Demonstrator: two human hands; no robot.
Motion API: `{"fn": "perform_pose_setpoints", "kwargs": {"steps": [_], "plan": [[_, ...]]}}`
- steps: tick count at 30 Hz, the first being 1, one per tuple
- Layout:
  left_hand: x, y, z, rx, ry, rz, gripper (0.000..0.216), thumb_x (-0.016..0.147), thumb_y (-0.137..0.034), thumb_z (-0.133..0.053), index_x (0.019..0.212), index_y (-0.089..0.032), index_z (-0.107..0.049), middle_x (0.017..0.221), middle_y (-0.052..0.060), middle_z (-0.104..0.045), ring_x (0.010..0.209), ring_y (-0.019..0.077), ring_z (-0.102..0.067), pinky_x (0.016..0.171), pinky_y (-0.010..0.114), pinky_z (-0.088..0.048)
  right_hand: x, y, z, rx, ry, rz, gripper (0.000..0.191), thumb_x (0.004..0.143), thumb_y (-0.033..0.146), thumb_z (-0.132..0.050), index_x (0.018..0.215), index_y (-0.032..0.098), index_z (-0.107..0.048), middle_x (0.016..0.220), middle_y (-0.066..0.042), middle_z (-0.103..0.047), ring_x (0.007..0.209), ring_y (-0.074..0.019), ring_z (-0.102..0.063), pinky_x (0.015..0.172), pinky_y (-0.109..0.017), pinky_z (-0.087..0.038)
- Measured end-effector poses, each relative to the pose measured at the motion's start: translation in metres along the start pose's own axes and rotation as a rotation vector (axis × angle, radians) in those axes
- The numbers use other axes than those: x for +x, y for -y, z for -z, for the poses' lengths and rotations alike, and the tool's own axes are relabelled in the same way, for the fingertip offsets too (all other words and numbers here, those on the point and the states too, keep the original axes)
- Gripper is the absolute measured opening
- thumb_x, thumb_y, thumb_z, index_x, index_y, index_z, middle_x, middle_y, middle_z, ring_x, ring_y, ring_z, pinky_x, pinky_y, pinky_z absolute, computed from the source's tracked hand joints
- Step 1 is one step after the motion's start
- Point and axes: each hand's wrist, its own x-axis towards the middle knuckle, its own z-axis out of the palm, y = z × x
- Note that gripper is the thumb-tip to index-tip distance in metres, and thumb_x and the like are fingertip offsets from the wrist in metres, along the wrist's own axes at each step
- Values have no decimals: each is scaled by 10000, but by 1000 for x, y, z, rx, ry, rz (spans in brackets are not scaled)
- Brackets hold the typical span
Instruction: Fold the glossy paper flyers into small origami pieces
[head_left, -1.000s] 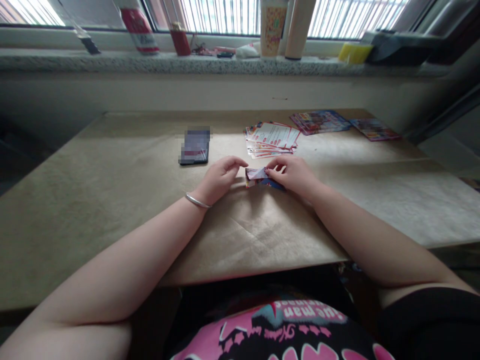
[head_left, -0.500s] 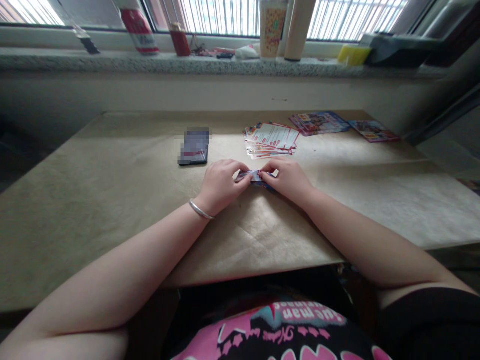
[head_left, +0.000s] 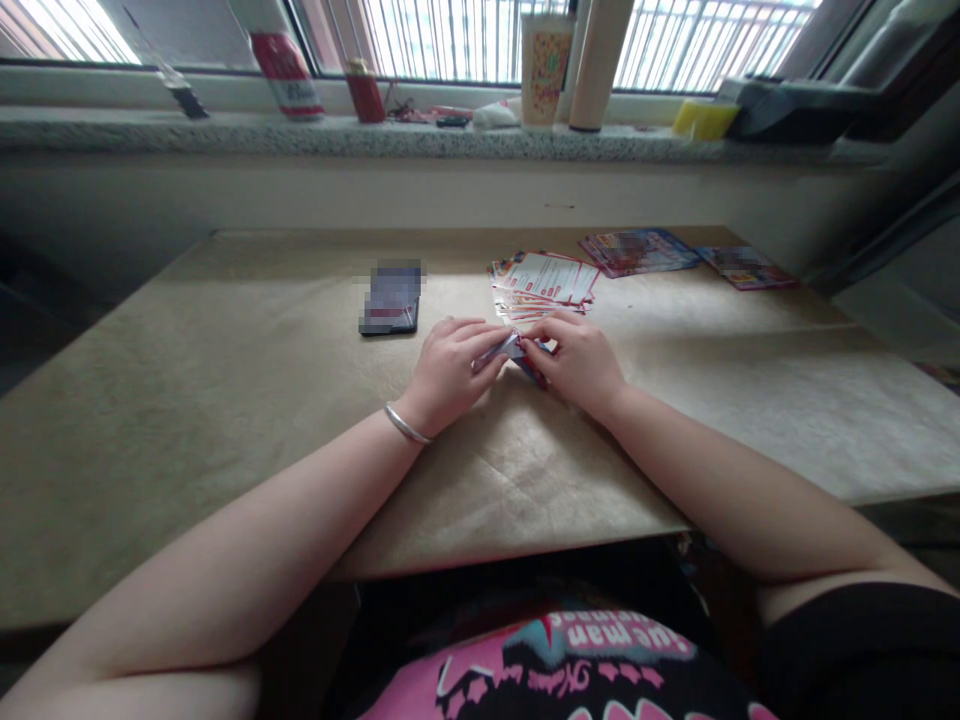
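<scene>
A small folded paper piece point(head_left: 513, 350) sat pinched between both hands just above the tabletop point(head_left: 225, 400), its long axis running roughly left to right, tilted down toward the right. The left hand point(head_left: 450, 368) gripped its left end with curled fingertips; the right hand point(head_left: 576, 358) clamped the right end, thumb and forefinger tight on it. Neither hand was nearer: they met on it. Just beyond lay a fanned stack of leaflets point(head_left: 546, 280), a dark phone point(head_left: 390, 300) far-left of the hands, and more leaflets point(head_left: 637, 248) far right.
</scene>
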Motion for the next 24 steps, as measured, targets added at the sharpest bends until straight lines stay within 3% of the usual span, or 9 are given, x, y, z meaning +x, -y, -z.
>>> {"fn": "perform_pose_setpoints", "kwargs": {"steps": [9, 14, 24], "plan": [[-1, 4, 0, 107, 49, -63, 289, 911, -302, -565, 1142, -196, -703, 1132, 63, -725, 1091, 252, -612, 1009, 444, -447, -2, 2, -2, -77, 55, -25, 161, 882, 325, -590, 824, 227, -704, 915, -54, -694, 893, -211, -618, 776, -326, -461], [-2, 0, 2, 128, 125, -57, 293, 896, -289, -566, 1153, -200, -674, 1179, 78, -694, 1113, 248, -599, 1032, 446, -412, -3, 0, -1, -119, 96, -2, 164, 881, 337, -588, 869, 230, -711, 973, -66, -700, 967, -236, -612, 840, -355, -465], [-1, 3, 1, 90, 149, -12, 276, 908, -309, -561, 1137, -217, -683, 1177, 68, -696, 1082, 239, -618, 1025, 452, -399, 0, -7, -4, 26, 143, 13, 143, 859, 297, -618, 911, 212, -720, 983, -68, -711, 973, -221, -632, 907, -355, -472]]}}
